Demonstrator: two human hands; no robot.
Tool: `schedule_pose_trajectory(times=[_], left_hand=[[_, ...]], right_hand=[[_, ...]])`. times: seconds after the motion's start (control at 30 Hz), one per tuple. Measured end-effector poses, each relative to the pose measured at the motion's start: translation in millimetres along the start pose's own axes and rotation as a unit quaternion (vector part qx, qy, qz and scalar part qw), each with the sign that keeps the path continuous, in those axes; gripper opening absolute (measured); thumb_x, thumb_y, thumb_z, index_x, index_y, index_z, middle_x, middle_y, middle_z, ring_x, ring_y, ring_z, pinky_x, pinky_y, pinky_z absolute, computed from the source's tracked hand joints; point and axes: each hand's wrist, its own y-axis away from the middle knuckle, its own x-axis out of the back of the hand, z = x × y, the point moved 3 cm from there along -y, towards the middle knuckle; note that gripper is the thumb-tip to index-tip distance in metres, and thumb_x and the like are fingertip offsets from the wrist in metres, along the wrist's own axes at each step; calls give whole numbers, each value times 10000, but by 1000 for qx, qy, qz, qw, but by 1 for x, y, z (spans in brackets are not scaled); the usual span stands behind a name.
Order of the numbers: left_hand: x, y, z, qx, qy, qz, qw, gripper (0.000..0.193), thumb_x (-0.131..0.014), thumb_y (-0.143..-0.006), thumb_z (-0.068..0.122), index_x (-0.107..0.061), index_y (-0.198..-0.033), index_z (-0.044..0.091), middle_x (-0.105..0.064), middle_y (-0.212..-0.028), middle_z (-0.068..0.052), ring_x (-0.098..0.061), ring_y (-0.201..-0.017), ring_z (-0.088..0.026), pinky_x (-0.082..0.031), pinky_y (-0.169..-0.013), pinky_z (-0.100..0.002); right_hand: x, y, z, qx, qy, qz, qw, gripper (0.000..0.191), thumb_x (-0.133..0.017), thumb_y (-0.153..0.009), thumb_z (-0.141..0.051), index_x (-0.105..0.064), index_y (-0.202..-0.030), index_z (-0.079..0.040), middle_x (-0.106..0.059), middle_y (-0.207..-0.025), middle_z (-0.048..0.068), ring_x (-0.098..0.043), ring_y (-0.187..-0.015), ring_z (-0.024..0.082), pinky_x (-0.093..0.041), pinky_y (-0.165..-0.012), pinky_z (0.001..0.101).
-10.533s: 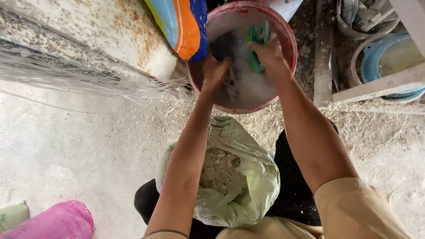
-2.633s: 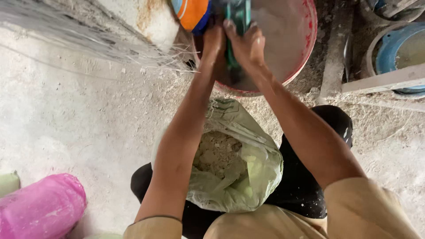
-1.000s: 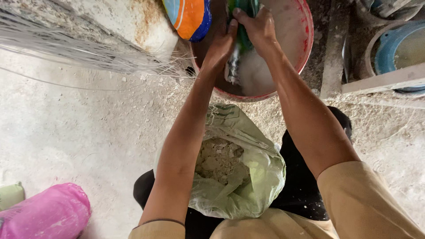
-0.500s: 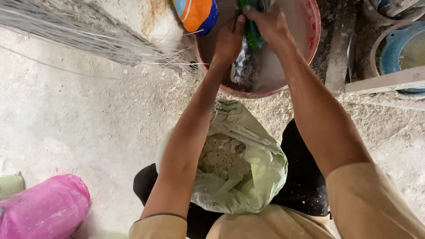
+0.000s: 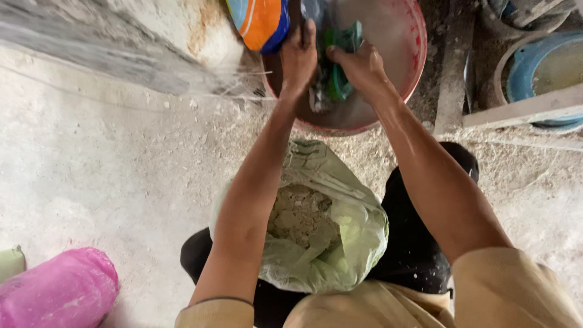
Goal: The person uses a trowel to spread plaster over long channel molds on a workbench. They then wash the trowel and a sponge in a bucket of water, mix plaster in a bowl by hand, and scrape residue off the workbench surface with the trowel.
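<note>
While both arms reach forward over the open sack, the hands meet inside the red basin at the top of the view. The left hand lies flat-backed to the camera, its fingers pressed together and pointing away from the person, curled over a dark, wet-looking piece that I cannot name. The right hand sits just beside it, its fingers closed around a green cloth; the fingertips themselves are tucked under the bundle and do not show.

The cloth lies between the two hands, touching both, with its long axis running roughly away from the person, from the basin's middle toward its far wall. The right hand is the nearer one to it and has the firmer hold; the left touches only its near-left edge, as far as can be told.

Much is hard to read. The basin's far rim is cut off by the top edge, so the upper end of the cloth is lost. Grey, cloudy water or residue coats the basin's floor, and what lies under the hands is hidden. The sack, pale green and full of crumbly off-white lumps, rests between the person's knees, well apart from the hands. An orange and blue bag leans beside the basin, left, and a pink bundle lies at the lower left.
</note>
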Motion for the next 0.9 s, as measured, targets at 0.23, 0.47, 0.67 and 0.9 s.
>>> schedule_pose_trajectory(times=[0.23,0.47,0.67,0.9], left_hand=[[-2,10,6,66,165,-88,980,403,-557,-1084,364,-640,-961,-11,-436,-693,7,-393,-686,-75,-407,-599,-304],[-6,11,9,64,224,-84,969,375,-551,-1100,335,-644,-951,3,-402,-731,58,-361,-698,-55,-341,-588,-292],[-6,5,4,33,143,-95,985,392,-537,-1063,392,-621,-956,23,-396,-639,62,-379,-614,-49,-370,-539,-283],[-4,7,6,47,190,-112,974,451,-537,-1100,379,-508,-837,13,-336,-727,2,-352,-711,-81,-353,-601,-311]], right_hand=[[23,-30,11,1,-124,11,992,506,-821,-842,-373,-686,-1189,-30,-753,-1010,60,-719,-872,168,-597,-721,363],[20,-26,16,-34,-100,111,988,537,-780,-830,-447,-711,-1157,-27,-747,-1014,86,-702,-904,187,-562,-738,408],[7,-10,35,-113,6,117,987,477,-793,-828,-435,-741,-1048,-15,-733,-894,72,-689,-835,152,-535,-713,380],[14,-39,25,22,-152,42,987,425,-772,-910,-391,-752,-1092,-7,-743,-958,40,-641,-822,136,-529,-708,358]])
